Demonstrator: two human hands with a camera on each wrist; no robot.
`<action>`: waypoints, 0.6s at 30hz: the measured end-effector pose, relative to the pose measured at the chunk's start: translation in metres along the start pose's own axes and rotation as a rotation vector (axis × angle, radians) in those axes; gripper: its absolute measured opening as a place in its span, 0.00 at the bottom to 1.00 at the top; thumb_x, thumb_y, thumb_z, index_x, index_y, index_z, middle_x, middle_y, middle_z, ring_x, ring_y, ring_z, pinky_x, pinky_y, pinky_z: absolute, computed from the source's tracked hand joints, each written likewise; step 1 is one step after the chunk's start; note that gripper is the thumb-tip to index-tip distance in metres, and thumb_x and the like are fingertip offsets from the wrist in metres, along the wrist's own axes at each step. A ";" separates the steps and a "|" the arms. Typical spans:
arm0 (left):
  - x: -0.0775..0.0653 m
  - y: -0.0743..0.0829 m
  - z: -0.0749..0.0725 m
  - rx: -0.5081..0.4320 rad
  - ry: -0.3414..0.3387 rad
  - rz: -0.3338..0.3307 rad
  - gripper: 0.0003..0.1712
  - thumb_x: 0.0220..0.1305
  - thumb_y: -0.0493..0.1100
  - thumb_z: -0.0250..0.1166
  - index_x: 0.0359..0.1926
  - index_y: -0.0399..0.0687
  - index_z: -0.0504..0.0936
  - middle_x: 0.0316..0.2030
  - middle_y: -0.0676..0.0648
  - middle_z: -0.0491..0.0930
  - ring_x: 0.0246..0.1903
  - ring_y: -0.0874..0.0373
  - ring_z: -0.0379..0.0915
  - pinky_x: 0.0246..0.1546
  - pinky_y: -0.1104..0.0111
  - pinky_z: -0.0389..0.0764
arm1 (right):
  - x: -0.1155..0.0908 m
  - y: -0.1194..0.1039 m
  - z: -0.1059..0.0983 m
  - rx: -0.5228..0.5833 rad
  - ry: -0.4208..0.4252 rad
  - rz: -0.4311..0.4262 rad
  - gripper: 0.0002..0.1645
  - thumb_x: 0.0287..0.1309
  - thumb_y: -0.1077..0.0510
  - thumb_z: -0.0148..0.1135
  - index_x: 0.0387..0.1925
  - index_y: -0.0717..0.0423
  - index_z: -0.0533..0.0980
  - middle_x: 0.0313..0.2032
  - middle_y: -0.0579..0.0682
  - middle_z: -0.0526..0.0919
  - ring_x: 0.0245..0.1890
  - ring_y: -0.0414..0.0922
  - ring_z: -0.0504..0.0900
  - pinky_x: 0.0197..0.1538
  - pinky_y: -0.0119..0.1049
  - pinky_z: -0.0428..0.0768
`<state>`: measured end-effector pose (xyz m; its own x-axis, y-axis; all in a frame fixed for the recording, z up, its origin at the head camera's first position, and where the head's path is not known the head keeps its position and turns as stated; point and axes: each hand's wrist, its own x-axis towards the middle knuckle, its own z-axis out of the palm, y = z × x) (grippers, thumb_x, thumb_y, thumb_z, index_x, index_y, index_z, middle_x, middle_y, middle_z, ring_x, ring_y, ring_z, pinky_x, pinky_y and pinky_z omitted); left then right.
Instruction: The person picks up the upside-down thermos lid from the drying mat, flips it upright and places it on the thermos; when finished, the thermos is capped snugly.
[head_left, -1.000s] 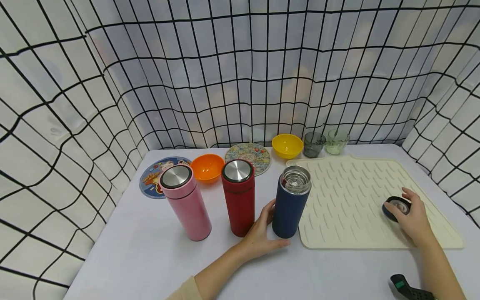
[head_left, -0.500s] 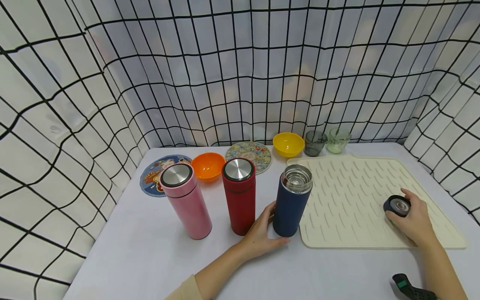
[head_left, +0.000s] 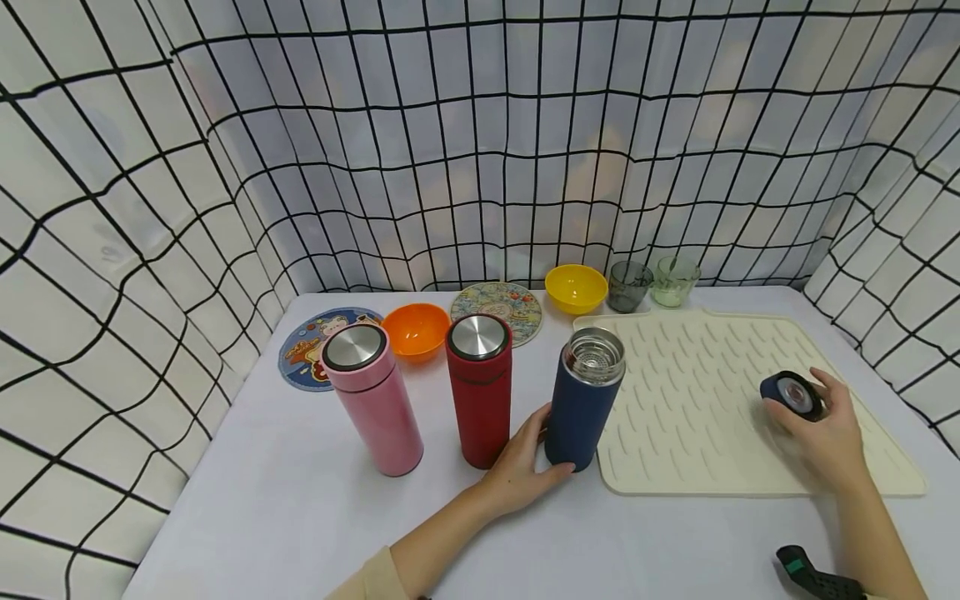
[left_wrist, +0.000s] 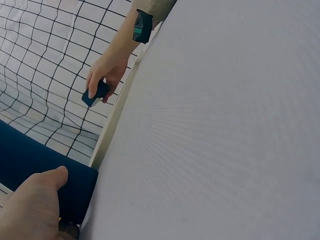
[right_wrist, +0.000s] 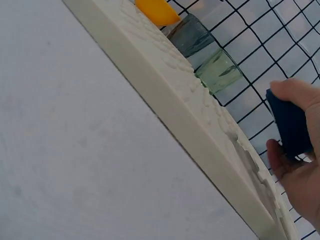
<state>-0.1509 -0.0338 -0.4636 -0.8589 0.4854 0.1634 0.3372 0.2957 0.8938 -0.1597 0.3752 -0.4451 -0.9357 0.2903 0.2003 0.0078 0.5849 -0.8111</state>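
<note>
A navy thermos [head_left: 585, 408] stands lidless on the white table, its steel mouth showing an inner strainer. My left hand [head_left: 517, 471] grips it low down, thumb at the front of the base and fingers on its left side. In the left wrist view, the thumb [left_wrist: 52, 176] lies along the dark blue body. Over the cream mat [head_left: 697, 450], my right hand [head_left: 828, 433] pinches the thermos lid [head_left: 791, 395], tilted with its underside facing the head camera. The right wrist view has the lid [right_wrist: 290, 125] between thumb and fingers, raised above the mat.
Red [head_left: 480, 400] and pink [head_left: 378, 417] lidded thermoses stand left of the navy one. Behind are an orange bowl [head_left: 416, 332], a yellow bowl [head_left: 576, 289], two round patterned mats and two glasses [head_left: 628, 287]. Black netting [head_left: 510, 179] surrounds the table.
My right hand has lifted the lid a little and tipped it so its underside turns toward the head camera. The left thumb has closed in against the thermos base.
</note>
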 end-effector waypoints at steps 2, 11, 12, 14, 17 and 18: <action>0.000 0.000 -0.001 0.005 0.000 -0.014 0.45 0.58 0.45 0.64 0.69 0.48 0.48 0.66 0.46 0.55 0.62 0.54 0.57 0.60 0.66 0.62 | 0.000 -0.005 0.003 0.104 0.036 0.002 0.48 0.54 0.58 0.63 0.70 0.44 0.46 0.59 0.53 0.63 0.54 0.38 0.67 0.50 0.18 0.65; -0.001 0.000 -0.001 0.019 -0.006 -0.013 0.43 0.59 0.46 0.63 0.69 0.48 0.48 0.66 0.47 0.56 0.62 0.54 0.58 0.60 0.66 0.63 | 0.002 -0.031 0.015 0.563 0.120 -0.005 0.51 0.45 0.72 0.66 0.66 0.47 0.51 0.47 0.40 0.68 0.44 0.31 0.71 0.39 0.13 0.71; -0.001 0.000 -0.001 0.017 -0.006 -0.012 0.43 0.59 0.46 0.63 0.69 0.48 0.48 0.66 0.47 0.56 0.62 0.54 0.58 0.60 0.66 0.63 | 0.004 -0.031 0.017 0.598 0.128 -0.029 0.50 0.44 0.73 0.66 0.65 0.47 0.53 0.48 0.41 0.68 0.45 0.32 0.72 0.40 0.14 0.71; -0.001 0.000 -0.001 0.016 -0.004 -0.009 0.43 0.59 0.46 0.63 0.69 0.49 0.48 0.66 0.47 0.55 0.62 0.55 0.58 0.60 0.66 0.63 | 0.007 -0.030 0.020 0.646 0.130 -0.091 0.49 0.42 0.74 0.67 0.63 0.49 0.55 0.51 0.45 0.69 0.47 0.34 0.73 0.41 0.16 0.73; -0.001 0.000 -0.002 0.024 -0.004 -0.007 0.43 0.60 0.46 0.63 0.69 0.49 0.48 0.66 0.47 0.55 0.62 0.55 0.57 0.60 0.65 0.62 | 0.006 -0.038 0.023 0.689 0.097 -0.172 0.46 0.40 0.77 0.66 0.60 0.51 0.58 0.53 0.48 0.70 0.49 0.36 0.73 0.44 0.19 0.74; -0.001 0.000 -0.002 0.028 -0.006 -0.006 0.43 0.60 0.46 0.63 0.69 0.49 0.48 0.66 0.47 0.55 0.62 0.55 0.57 0.60 0.65 0.62 | 0.004 -0.046 0.025 0.698 0.081 -0.196 0.45 0.40 0.78 0.66 0.60 0.53 0.59 0.53 0.49 0.70 0.50 0.37 0.73 0.45 0.19 0.73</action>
<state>-0.1506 -0.0358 -0.4631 -0.8586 0.4886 0.1553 0.3425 0.3213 0.8829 -0.1722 0.3306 -0.4206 -0.8675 0.3006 0.3962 -0.4095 0.0203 -0.9121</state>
